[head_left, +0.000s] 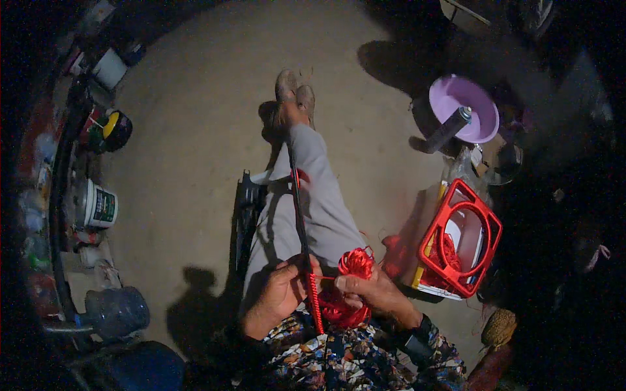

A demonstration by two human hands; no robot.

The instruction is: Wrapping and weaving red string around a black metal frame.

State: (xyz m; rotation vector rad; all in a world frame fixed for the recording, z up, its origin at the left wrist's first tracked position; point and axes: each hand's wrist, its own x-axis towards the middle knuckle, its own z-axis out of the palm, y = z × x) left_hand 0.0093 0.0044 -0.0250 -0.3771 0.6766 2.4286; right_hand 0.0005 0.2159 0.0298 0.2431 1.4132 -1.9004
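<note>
White bucket (100,206) stands far left on dirt floor (195,130). Left hand (282,290) clamped around thin dark rod (300,215), which runs up along the outstretched leg; red cord (315,301) wraps its lower part. Right hand (373,291), just beside, pinches a red cord bundle (355,262) over the lap. Red square frame (462,238) lies right; lilac basin (464,107) beyond.

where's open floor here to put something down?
Widest bare floor lies between the outstretched legs and the tubs on the left. A smaller patch sits between legs and purple basin. Crowded: around the red frame and left wall clutter.
</note>
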